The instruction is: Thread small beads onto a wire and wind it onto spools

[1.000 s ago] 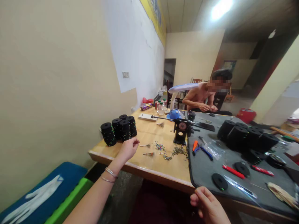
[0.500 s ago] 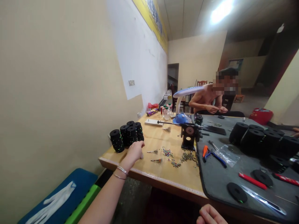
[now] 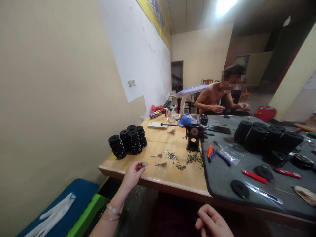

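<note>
My left hand (image 3: 132,172) hovers over the near left edge of the wooden table (image 3: 158,179), its fingers pinched on a small greyish bundle (image 3: 144,163). Just beyond it lie two similar small bundles (image 3: 160,163) and scattered coloured beads (image 3: 172,155). A cluster of black spools (image 3: 128,142) with coloured specks stands further left. My right hand (image 3: 212,223) stays low at the bottom edge, below the table, fingers loosely curled with nothing seen in them.
A grey mat (image 3: 256,171) covers the table's right side, with orange-handled pliers (image 3: 213,154), red tools (image 3: 254,176), black discs and larger black spools (image 3: 266,138). A black winding device (image 3: 194,135) and a blue lamp (image 3: 189,105) stand mid-table. A person (image 3: 222,98) sits at the far end.
My left hand has pulled back from near the black spools toward the table's near edge and now pinches a small bundle. The camera view shifted slightly.
</note>
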A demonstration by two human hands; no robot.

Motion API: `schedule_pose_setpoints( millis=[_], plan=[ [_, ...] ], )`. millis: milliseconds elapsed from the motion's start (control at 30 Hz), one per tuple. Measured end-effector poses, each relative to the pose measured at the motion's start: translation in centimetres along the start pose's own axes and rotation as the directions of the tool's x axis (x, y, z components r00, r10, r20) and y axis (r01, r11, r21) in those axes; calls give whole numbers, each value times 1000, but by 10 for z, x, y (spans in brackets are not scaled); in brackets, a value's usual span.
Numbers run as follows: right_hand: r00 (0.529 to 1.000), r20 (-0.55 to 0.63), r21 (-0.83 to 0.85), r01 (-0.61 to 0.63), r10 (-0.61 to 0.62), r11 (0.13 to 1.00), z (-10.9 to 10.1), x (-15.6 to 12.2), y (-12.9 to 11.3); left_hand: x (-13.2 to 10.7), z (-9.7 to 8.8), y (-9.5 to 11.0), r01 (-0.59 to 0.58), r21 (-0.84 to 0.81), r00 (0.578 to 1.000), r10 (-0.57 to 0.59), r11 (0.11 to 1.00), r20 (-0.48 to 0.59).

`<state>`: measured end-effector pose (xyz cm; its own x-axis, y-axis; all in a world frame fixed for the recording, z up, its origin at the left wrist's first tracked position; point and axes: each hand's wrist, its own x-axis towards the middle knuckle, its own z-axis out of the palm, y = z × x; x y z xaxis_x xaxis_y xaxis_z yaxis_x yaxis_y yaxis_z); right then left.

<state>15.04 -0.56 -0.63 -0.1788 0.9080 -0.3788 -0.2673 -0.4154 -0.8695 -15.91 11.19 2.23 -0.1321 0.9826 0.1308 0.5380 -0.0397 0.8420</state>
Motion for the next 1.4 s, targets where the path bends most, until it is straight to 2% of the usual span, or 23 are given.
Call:
schedule_pose_setpoints(
  millis=[67,100,133,167,233,300,400,500,800,1133,1200,1333,1400],
  plan=[
    [1000,-23,-34,19,-20,999,8,-1,-1,-36,18,12,54,-141,992,-38,988,119],
    [999,-25,-48,28,-29,998,13,-1,-1,-55,30,19,174,-350,965,-87,920,249],
    [999,-18,-61,31,-32,998,17,-1,-2,-73,43,26,307,-505,923,-124,806,363],
    [999,-7,-71,40,-41,997,21,-1,-2,-90,57,34,424,-587,879,-157,690,450],
    [999,8,-82,45,-44,996,25,0,-1,-114,82,45,565,-641,802,-163,520,574],
    [999,-5,-80,40,-40,996,25,2,2,-127,103,51,628,-638,751,-133,445,647],
    [998,-23,-61,56,-57,997,19,3,7,-132,120,53,660,-608,708,-94,442,700],
    [997,-38,-39,69,-71,997,14,3,10,-131,124,54,660,-574,689,-85,484,720],
    [993,-67,-75,93,-98,993,11,0,7,-134,127,64,611,-538,702,-83,580,707],
    [977,-123,-187,151,-176,971,10,-1,8,-133,128,70,499,-479,757,-94,722,647],
    [977,-126,-188,148,-173,971,9,-1,8,-134,129,68,524,-492,746,-96,696,659],
    [978,-133,-158,141,-163,977,9,-1,10,-134,130,65,626,-551,696,-78,552,713],
    [981,-121,-143,132,-150,981,10,0,11,-134,129,65,649,-562,684,-71,514,726]
  ],
)
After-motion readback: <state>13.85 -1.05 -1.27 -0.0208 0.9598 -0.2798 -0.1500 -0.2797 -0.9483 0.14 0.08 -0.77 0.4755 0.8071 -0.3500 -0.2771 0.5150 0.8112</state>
